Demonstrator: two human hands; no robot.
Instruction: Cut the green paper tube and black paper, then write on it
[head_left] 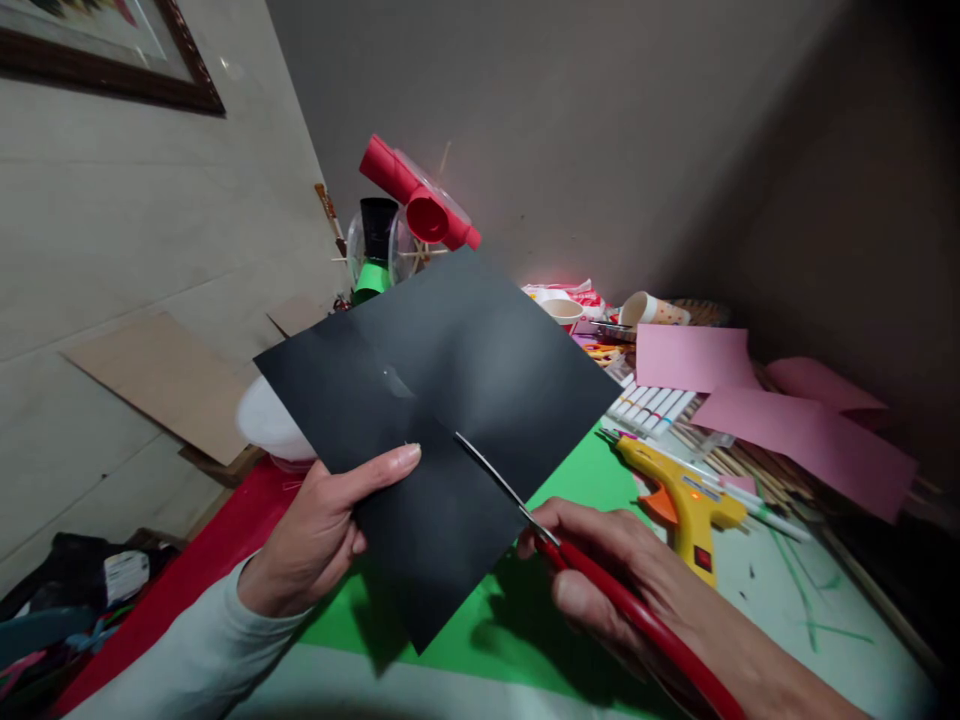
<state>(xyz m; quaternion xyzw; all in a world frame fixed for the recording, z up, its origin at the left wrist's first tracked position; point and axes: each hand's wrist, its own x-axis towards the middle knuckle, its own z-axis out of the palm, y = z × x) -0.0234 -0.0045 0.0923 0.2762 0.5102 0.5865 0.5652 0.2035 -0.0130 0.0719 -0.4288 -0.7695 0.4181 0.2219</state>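
Observation:
A black sheet of paper [450,400] is held up above the table. My left hand [319,535] grips its lower left edge, thumb on top. My right hand [622,580] is closed round red-handled scissors [600,585], whose blades lie across the sheet's lower right edge, partway into the paper. Under both hands lies a green sheet [525,620] on the table.
A yellow glue gun [686,495], a set of markers [651,408] and pink paper sheets [750,390] lie to the right. Paper cups [649,310], a red tube [416,195] and a white bowl [266,420] stand behind. Red paper [202,560] lies left.

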